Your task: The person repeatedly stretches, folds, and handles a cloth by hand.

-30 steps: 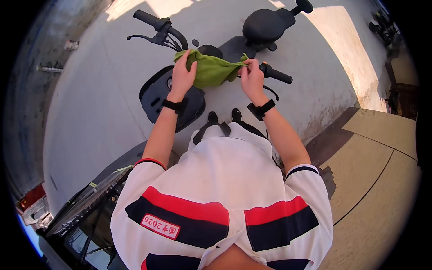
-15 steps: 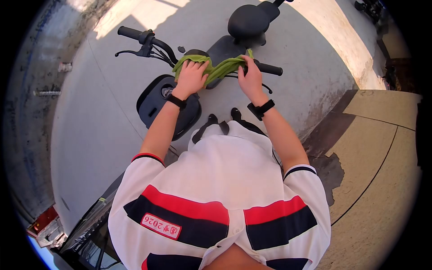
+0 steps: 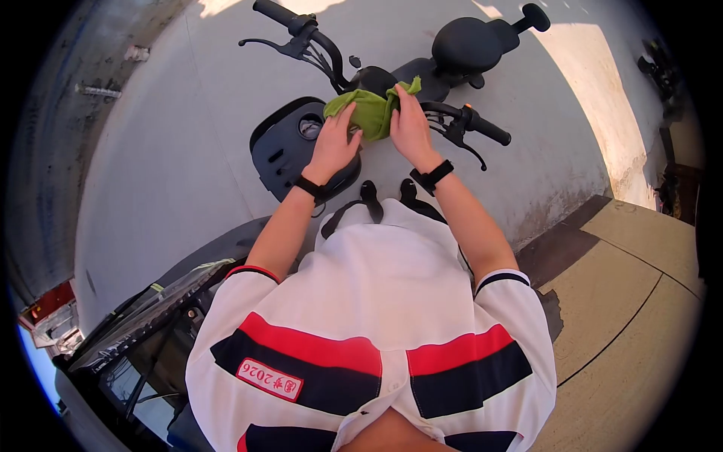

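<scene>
A bunched green cloth (image 3: 370,113) lies between my two hands, at the middle of the handlebar of a black scooter (image 3: 467,47). My left hand (image 3: 336,143) grips the cloth's left part, its thumb toward the right. On the other side, my right hand (image 3: 411,125) holds the cloth's right end, and a corner sticks up above the fingers. Both wrists wear black bands. The cloth partly covers the round black part (image 3: 374,77) at the bar's centre. Below and left of the cloth is the scooter's dark front basket or box (image 3: 282,151).
The left handlebar grip (image 3: 275,11) points up-left, and the right grip (image 3: 489,128) reaches right with its brake lever. A dark glossy vehicle (image 3: 143,354) stands at the lower left. Tan slabs (image 3: 617,301) lie at the right. My dark shoes are below the scooter.
My hands have come closer together, and the cloth, stretched out in a strip half a second ago, is now bunched between them. The view has shifted, so the scooter appears farther right.
</scene>
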`<state>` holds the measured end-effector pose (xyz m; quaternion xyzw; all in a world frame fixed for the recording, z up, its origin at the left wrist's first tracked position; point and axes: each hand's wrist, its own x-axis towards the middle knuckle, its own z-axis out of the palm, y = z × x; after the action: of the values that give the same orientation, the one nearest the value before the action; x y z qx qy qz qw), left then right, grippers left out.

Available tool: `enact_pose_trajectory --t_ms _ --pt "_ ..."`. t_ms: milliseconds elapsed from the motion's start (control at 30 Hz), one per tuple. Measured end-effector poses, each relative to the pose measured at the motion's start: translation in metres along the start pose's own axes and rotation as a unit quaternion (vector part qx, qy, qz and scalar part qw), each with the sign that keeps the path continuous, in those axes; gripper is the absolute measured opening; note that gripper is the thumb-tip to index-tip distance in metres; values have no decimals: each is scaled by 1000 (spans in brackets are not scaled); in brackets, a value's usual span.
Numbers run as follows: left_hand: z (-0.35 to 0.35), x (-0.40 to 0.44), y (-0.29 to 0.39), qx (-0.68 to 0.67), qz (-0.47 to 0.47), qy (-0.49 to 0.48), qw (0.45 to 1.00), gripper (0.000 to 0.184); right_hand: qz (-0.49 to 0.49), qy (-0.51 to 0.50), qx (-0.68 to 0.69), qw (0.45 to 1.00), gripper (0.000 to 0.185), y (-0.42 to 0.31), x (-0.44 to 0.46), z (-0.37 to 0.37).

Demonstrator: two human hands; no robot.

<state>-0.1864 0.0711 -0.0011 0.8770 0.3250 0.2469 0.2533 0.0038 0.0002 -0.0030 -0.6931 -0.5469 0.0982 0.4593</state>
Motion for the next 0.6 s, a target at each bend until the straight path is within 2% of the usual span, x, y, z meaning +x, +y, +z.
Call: enact_pose_trajectory --t_ms 67,167,267,367,467,500,600 --pt "1 -5 -14 -48 -22 47 997 59 7 -10 8 1000 46 3 1 15" --pt "-5 -7 -24 -68 -110 29 991 57 53 -23 43 997 45 8 6 29" --pt "-22 2 -14 -69 -215 -46 973 56 61 -32 49 996 44 4 12 27" --pt "-6 1 -37 -103 -148 16 983 54 53 -78 80 992 44 0 20 24" --pt "-5 9 -45 -109 -202 -40 972 59 -67 -83 73 992 40 -11 24 26" --pt "-8 11 -45 -124 -216 -60 966 60 -39 -141 68 987 44 -16 25 24" --pt "-12 17 -47 -166 -239 -105 951 65 -114 -130 32 984 48 -23 23 30"
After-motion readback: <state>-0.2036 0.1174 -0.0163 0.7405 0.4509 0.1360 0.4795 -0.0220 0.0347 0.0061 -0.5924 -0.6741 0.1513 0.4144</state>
